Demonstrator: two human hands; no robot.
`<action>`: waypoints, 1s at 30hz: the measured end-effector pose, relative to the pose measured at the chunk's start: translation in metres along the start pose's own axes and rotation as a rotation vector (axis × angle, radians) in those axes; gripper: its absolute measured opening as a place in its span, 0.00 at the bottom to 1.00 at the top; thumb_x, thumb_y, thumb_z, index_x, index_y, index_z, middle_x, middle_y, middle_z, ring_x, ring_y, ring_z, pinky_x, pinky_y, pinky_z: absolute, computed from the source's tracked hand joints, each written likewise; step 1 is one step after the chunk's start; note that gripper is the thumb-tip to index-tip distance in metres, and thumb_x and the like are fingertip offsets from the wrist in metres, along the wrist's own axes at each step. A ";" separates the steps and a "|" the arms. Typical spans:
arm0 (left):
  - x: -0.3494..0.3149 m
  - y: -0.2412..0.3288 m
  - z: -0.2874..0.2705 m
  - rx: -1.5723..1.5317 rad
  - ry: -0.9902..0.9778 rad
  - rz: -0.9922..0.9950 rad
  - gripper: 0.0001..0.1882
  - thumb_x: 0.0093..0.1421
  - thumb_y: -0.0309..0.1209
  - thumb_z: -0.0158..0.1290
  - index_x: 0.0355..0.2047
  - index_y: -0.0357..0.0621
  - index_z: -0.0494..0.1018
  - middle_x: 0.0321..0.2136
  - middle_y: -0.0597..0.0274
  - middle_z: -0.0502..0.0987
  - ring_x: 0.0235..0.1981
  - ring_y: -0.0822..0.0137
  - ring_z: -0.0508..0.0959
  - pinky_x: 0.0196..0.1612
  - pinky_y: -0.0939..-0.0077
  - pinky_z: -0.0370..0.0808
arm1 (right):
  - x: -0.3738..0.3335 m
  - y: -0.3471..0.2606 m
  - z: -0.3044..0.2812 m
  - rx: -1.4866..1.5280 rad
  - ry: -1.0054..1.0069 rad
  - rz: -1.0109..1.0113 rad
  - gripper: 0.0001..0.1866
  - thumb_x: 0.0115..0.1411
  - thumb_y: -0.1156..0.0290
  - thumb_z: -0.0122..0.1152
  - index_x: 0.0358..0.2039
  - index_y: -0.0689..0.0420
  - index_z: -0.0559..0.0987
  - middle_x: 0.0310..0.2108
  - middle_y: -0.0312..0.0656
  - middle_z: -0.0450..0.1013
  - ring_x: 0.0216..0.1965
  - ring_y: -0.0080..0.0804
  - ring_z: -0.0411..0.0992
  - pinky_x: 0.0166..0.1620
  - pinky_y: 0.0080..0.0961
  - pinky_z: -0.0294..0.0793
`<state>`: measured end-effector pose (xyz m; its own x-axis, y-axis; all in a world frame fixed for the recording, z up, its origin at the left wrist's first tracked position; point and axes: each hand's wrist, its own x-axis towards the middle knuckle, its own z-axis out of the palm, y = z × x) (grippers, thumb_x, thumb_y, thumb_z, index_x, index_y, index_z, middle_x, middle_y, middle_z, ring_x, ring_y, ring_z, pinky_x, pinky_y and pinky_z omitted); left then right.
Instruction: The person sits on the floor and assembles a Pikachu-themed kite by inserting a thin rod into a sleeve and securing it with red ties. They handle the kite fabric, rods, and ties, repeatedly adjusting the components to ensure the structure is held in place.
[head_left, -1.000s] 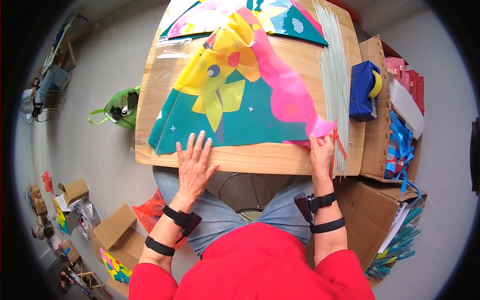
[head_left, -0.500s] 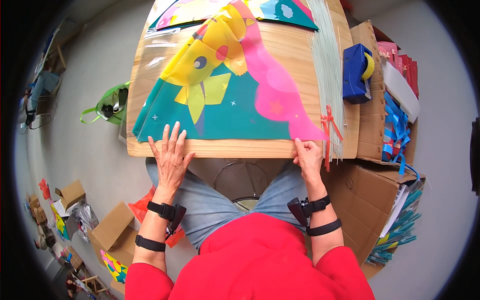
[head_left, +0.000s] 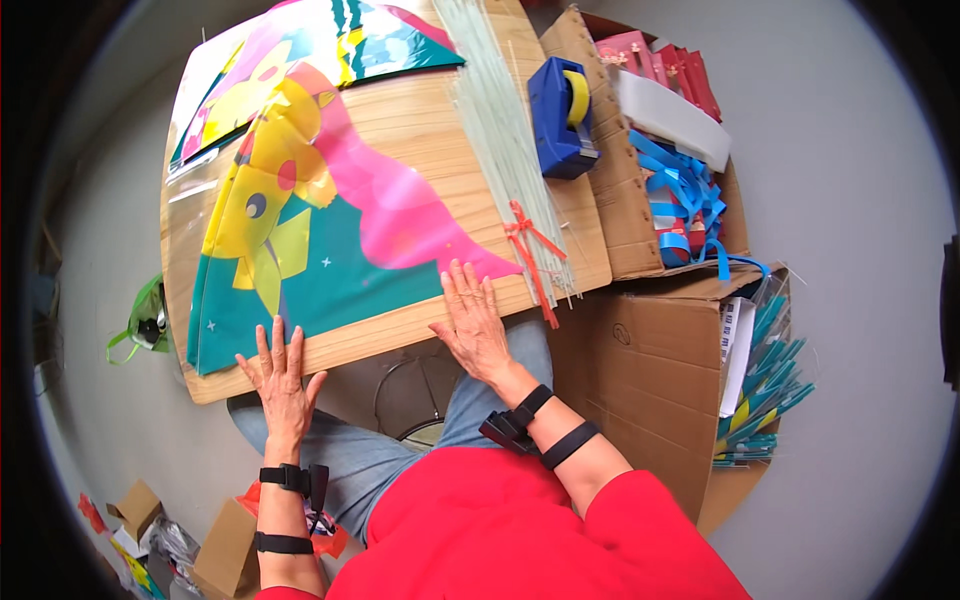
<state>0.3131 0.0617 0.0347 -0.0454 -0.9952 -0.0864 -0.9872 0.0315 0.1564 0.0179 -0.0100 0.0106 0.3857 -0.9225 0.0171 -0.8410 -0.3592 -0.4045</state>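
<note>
A thin triangular sheet (head_left: 350, 285), shaped like a kite sail and printed in teal, yellow and pink, lies on the wooden table (head_left: 420, 140). My left hand (head_left: 278, 385) rests at the near table edge with fingers spread, their tips on the sheet's teal lower border. Over the near right border lies my right hand (head_left: 475, 325), palm down, fingers stretched out across the teal and pink. Neither hand holds anything. Beyond the sheet, a similar printed sheet (head_left: 400, 45) lies at the far side of the table.
Right of the sheet lies a bundle of thin pale rods (head_left: 500, 150) bound with red ties (head_left: 525, 240). A blue tape dispenser (head_left: 553, 125) stands beside it. Cardboard boxes at the right hold blue ribbon (head_left: 680, 190) and teal rolled pieces (head_left: 765, 390). A green bag (head_left: 150, 310) sits left.
The view has turned, so the table appears tilted and farther left. My right hand has let go of the sheet's right corner, moved inward along the border and flattened. My left hand stays spread.
</note>
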 end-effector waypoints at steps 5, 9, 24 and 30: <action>-0.012 -0.008 -0.001 -0.050 0.112 0.060 0.45 0.46 0.41 0.59 0.63 0.57 0.49 0.65 0.60 0.44 0.66 0.53 0.40 0.63 0.43 0.29 | 0.004 0.031 -0.050 0.116 0.445 0.121 0.13 0.55 0.69 0.56 0.39 0.60 0.75 0.41 0.45 0.71 0.45 0.42 0.68 0.48 0.34 0.66; -0.009 0.016 0.001 -0.042 0.111 0.112 0.45 0.45 0.38 0.60 0.62 0.56 0.50 0.64 0.61 0.47 0.65 0.52 0.43 0.64 0.44 0.31 | 0.023 0.089 -0.091 0.248 0.516 0.405 0.05 0.53 0.73 0.57 0.29 0.59 0.77 0.27 0.44 0.72 0.26 0.38 0.71 0.32 0.31 0.70; -0.014 0.049 0.025 -0.060 0.008 0.118 0.43 0.48 0.45 0.57 0.61 0.50 0.51 0.64 0.59 0.46 0.66 0.55 0.40 0.65 0.54 0.31 | 0.010 0.083 -0.051 0.051 0.308 0.500 0.05 0.51 0.70 0.58 0.24 0.58 0.77 0.29 0.46 0.71 0.30 0.48 0.71 0.33 0.41 0.70; -0.014 0.052 0.024 -0.036 0.005 0.107 0.43 0.47 0.47 0.57 0.60 0.49 0.52 0.64 0.60 0.45 0.66 0.55 0.40 0.65 0.54 0.31 | 0.025 0.078 -0.065 0.150 0.420 0.414 0.06 0.51 0.70 0.57 0.23 0.59 0.74 0.27 0.45 0.71 0.30 0.47 0.71 0.33 0.40 0.70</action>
<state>0.2584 0.0793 0.0202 -0.1496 -0.9868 -0.0622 -0.9706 0.1346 0.1996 -0.0627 -0.0706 0.0386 -0.1701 -0.9692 0.1778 -0.8147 0.0368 -0.5787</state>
